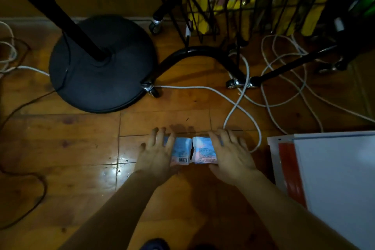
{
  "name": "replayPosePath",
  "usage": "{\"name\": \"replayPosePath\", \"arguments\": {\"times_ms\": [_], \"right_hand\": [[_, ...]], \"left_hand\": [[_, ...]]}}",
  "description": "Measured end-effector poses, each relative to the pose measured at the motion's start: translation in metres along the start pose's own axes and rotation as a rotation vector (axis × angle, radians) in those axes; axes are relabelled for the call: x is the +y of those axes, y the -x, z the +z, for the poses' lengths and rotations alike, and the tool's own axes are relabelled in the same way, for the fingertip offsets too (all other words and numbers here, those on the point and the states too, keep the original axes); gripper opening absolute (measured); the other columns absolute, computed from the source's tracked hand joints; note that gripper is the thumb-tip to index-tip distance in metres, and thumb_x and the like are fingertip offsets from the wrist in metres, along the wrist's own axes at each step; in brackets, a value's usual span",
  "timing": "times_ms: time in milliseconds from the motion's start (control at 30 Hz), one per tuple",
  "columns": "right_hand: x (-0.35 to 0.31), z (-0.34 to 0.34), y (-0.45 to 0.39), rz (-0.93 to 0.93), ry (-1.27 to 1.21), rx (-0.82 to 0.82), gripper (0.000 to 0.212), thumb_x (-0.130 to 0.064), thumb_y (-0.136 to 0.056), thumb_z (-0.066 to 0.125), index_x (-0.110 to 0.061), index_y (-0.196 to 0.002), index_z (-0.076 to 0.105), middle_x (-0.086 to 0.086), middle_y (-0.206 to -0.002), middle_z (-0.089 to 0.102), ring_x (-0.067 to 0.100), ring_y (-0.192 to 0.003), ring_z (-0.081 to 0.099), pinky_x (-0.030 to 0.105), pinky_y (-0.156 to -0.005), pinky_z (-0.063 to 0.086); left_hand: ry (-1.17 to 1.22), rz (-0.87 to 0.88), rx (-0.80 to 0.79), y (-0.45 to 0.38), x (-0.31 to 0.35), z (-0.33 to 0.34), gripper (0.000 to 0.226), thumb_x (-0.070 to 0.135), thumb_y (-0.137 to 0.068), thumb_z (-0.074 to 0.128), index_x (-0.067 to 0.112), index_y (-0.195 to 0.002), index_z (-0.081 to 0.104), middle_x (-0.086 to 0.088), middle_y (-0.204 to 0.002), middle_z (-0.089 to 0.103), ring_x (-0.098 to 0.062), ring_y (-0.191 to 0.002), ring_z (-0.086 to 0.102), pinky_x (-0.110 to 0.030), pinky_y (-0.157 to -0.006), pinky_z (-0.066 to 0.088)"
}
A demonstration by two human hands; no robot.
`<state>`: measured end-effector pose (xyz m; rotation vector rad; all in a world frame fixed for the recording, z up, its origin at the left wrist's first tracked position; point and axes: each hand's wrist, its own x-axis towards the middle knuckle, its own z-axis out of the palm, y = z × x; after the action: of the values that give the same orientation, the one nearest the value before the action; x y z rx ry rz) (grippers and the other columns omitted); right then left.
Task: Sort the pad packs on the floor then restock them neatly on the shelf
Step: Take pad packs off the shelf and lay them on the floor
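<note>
Two pad packs lie side by side on the wooden floor (81,168), touching along their inner edges. The left pack (181,151) is pale blue with a pink lower band and carries a barcode near its bottom edge; the right pack (203,151) has the same colours and a block of small print, too blurred to read. No brand name can be made out on either.

The left hand (156,156) rests flat on the outer side of the left pack, fingers spread and open. The right hand (230,154) lies the same way over the right pack, fingers splayed, palm down, not closed around it.

Beyond the packs stand a round black stand base (101,63) and a wire rack (253,2) on castors, holding yellow-and-white packages. White cables (243,111) loop over the floor, one curling just beside the right hand. At the right lies a white sheet (334,178) over a red-edged one.
</note>
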<state>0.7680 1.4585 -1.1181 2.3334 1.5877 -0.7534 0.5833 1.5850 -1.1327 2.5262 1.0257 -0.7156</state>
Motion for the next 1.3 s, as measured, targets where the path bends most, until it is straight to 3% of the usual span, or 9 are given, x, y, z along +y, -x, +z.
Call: {"name": "replayPosePath", "arguments": {"times_ms": [167,300,533,633,867,1067,1300], "right_hand": [[-0.018,-0.102,0.063,0.022,-0.024,0.090,0.081,-0.054,-0.090,0.053,-0.020,-0.156,0.020,0.008,-0.153,0.030,0.031,-0.144,0.024,0.049,-0.117,0.025],[-0.041,-0.211,0.128,0.006,-0.052,0.188,0.078,-0.055,-0.090,0.051,-0.020,-0.154,0.024,0.007,-0.152,0.033,0.029,-0.142,0.029,0.047,-0.117,0.024],[-0.061,-0.404,0.231,0.014,-0.058,0.354,0.077,-0.055,-0.092,0.050,-0.017,-0.155,0.025,0.008,-0.154,0.033,0.029,-0.146,0.025,0.049,-0.117,0.026],[-0.068,-0.481,0.272,0.028,-0.057,0.431,0.076,-0.056,-0.094,0.046,-0.018,-0.156,0.023,0.007,-0.157,0.029,0.028,-0.148,0.021,0.049,-0.119,0.023],[-0.087,-0.629,0.378,0.030,-0.012,0.580,0.077,-0.060,-0.094,0.043,-0.021,-0.156,0.023,0.007,-0.158,0.030,0.029,-0.148,0.023,0.051,-0.119,0.024],[-0.099,-0.728,0.470,0.069,0.039,0.640,0.079,-0.063,-0.094,0.043,-0.021,-0.156,0.020,0.007,-0.160,0.027,0.028,-0.148,0.022,0.050,-0.118,0.026],[-0.115,-0.781,0.594,0.270,0.063,0.812,0.075,-0.061,-0.094,0.045,-0.020,-0.154,0.026,0.006,-0.156,0.034,0.028,-0.145,0.028,0.048,-0.115,0.031]], "left_hand": [[0.028,0.050,0.189,0.070,0.015,-0.097,0.081,0.066,-0.087,0.045,0.024,-0.152,0.025,-0.009,-0.156,0.028,-0.030,-0.143,0.026,-0.052,-0.112,0.031],[0.067,0.090,0.247,0.139,0.030,-0.200,0.083,0.067,-0.082,0.020,0.023,-0.152,0.033,-0.008,-0.157,0.033,-0.031,-0.145,0.027,-0.054,-0.113,0.032],[0.044,0.119,0.431,0.241,0.054,-0.396,0.073,0.062,-0.092,0.043,0.022,-0.152,0.032,-0.004,-0.155,0.036,-0.028,-0.145,0.026,-0.050,-0.113,0.031],[0.037,0.123,0.500,0.281,0.065,-0.472,0.073,0.063,-0.096,0.041,0.023,-0.155,0.025,-0.002,-0.158,0.030,-0.026,-0.148,0.021,-0.047,-0.117,0.029],[0.038,0.204,0.675,0.385,0.098,-0.627,0.071,0.062,-0.098,0.039,0.023,-0.156,0.025,-0.002,-0.158,0.033,-0.026,-0.145,0.029,-0.041,-0.116,0.035],[-0.011,0.225,0.825,0.466,0.122,-0.727,0.061,0.057,-0.100,0.036,0.023,-0.150,0.035,-0.002,-0.149,0.045,-0.026,-0.138,0.041,-0.046,-0.110,0.040],[-0.010,0.411,0.952,0.547,0.151,-0.795,0.057,0.058,-0.099,0.038,0.022,-0.143,0.043,-0.003,-0.141,0.053,-0.030,-0.131,0.046,-0.047,-0.105,0.038]]}}
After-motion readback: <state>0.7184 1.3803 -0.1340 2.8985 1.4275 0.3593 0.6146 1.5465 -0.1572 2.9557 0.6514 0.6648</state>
